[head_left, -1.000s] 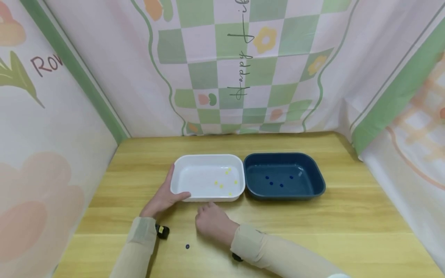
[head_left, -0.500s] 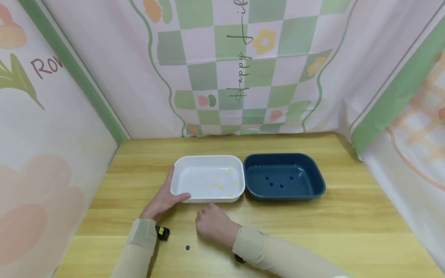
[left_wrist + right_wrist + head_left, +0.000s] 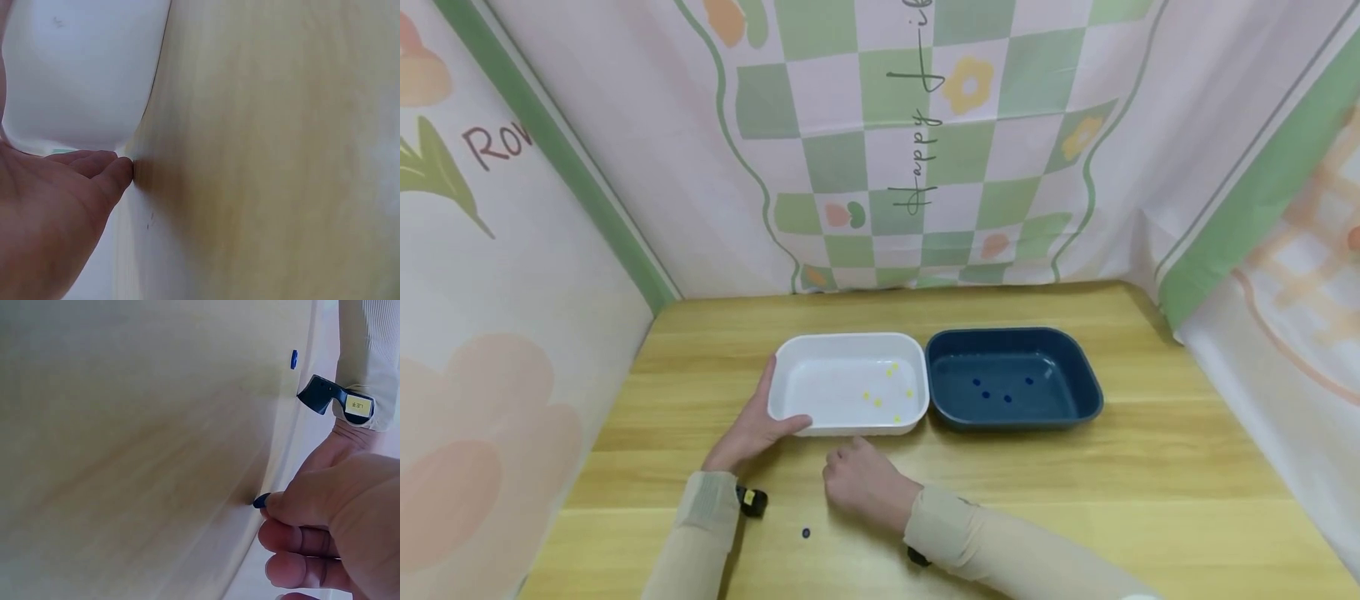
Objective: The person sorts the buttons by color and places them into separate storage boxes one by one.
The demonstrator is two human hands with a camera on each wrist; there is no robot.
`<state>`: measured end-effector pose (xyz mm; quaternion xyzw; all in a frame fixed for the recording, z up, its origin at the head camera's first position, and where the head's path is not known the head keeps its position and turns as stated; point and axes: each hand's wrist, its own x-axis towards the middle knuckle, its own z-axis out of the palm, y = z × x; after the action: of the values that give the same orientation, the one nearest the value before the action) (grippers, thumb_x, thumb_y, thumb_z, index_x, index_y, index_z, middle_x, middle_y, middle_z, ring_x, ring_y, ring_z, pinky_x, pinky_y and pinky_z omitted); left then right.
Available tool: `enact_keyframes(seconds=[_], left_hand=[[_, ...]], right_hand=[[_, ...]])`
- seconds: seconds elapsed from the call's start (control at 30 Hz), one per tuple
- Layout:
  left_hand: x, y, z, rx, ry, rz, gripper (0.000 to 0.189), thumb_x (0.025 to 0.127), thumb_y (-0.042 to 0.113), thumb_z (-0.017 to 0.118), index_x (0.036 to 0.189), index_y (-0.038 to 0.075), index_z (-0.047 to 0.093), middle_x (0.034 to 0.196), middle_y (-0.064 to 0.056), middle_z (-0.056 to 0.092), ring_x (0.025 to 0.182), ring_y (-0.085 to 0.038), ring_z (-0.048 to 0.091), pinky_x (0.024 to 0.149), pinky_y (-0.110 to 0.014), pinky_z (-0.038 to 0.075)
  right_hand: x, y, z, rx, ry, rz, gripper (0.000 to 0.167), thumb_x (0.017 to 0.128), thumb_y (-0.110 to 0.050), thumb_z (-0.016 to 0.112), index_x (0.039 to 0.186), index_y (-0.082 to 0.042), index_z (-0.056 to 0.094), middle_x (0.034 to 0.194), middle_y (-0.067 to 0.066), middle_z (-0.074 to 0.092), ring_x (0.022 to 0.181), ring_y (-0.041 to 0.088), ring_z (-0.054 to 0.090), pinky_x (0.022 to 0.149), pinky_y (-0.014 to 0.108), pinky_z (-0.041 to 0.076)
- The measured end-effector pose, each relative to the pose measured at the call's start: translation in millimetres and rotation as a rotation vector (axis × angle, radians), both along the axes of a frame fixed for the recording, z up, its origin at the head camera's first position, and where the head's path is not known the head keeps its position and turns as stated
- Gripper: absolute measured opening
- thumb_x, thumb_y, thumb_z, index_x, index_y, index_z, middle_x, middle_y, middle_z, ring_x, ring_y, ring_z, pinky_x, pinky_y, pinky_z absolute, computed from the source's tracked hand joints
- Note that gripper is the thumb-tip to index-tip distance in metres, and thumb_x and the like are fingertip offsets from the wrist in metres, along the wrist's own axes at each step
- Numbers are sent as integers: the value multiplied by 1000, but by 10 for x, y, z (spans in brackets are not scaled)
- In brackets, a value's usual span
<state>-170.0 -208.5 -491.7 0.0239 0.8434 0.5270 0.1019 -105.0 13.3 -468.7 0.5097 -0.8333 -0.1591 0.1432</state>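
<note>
My left hand (image 3: 751,432) holds the left front corner of a white plastic basin (image 3: 805,430), thumb at the front rim and fingers along the end wall. Several small yellow pieces (image 3: 877,402) lie inside, mostly toward the right. In front of the basin, my right hand (image 3: 867,485) pinches a small dark blue button (image 3: 262,500) between thumb and finger, just at the tabletop. The head view hides that button behind the hand. Another dark blue button (image 3: 807,532) lies on the table between the forearms.
A dark blue basin (image 3: 1015,422) stands right against the white one, with several blue buttons (image 3: 1007,399) on its floor. Both are on a wood-grain table (image 3: 1157,475). Printed curtains (image 3: 895,150) hang behind and at both sides. A black wrist mount (image 3: 752,502) sits on the left wrist.
Hardly anything differs. The right hand has shifted very slightly to the right, while the left hand stays on the white basin.
</note>
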Motion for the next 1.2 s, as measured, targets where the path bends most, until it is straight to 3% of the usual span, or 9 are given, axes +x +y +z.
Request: enact_keyframes(seconds=[0.2,0.4,0.57,0.73,0.93,1.07,1.2], left_hand=[[-10,3,12,-27,8,-6,124,75,40,83,156,28,-9,161,-16,10,140,-39,26,112,-57,20],[5,7,21,-33,1,1,124,74,41,84,155,34,-10,162,-13,6,141,-38,23,113,-57,18],[7,3,20,-26,-7,3,123,74,42,83,153,39,-11,163,-10,3,143,-37,19,113,-57,16],[0,-11,6,-2,3,-12,122,76,40,83,153,39,-12,163,-8,3,143,-35,18,113,-57,15],[11,-3,20,9,-8,-5,124,74,40,84,155,34,-10,162,-9,5,142,-36,22,113,-57,17],[8,1,16,6,-14,2,125,73,42,84,156,30,-9,162,-11,8,139,-36,28,112,-57,20],[-3,-6,6,-13,-5,-7,126,73,45,83,156,30,-10,162,-12,6,140,-37,25,112,-57,20]], right_hand=[[13,9,4,-17,2,-2,6,85,-23,68,85,-20,74,75,-6,61,63,9,49,55,23,37],[63,13,-8,-23,-16,-17,6,84,-25,69,86,-21,73,77,-8,60,66,8,50,57,22,36],[57,67,-21,-84,-135,-43,4,84,-21,67,86,-20,71,78,-7,59,68,9,51,57,23,38],[11,172,47,-270,-404,-113,4,87,-19,65,83,-21,66,76,-12,57,67,5,52,60,23,43],[-48,365,195,-577,-843,-227,9,94,-21,62,87,-24,68,77,-19,58,68,-2,54,63,18,47],[-89,524,313,-765,-1098,-305,10,95,-23,63,92,-19,71,79,-13,63,70,4,57,63,22,50],[-161,704,423,-917,-1243,-356,15,96,-26,63,95,-14,72,77,-3,65,70,15,60,60,24,50]])
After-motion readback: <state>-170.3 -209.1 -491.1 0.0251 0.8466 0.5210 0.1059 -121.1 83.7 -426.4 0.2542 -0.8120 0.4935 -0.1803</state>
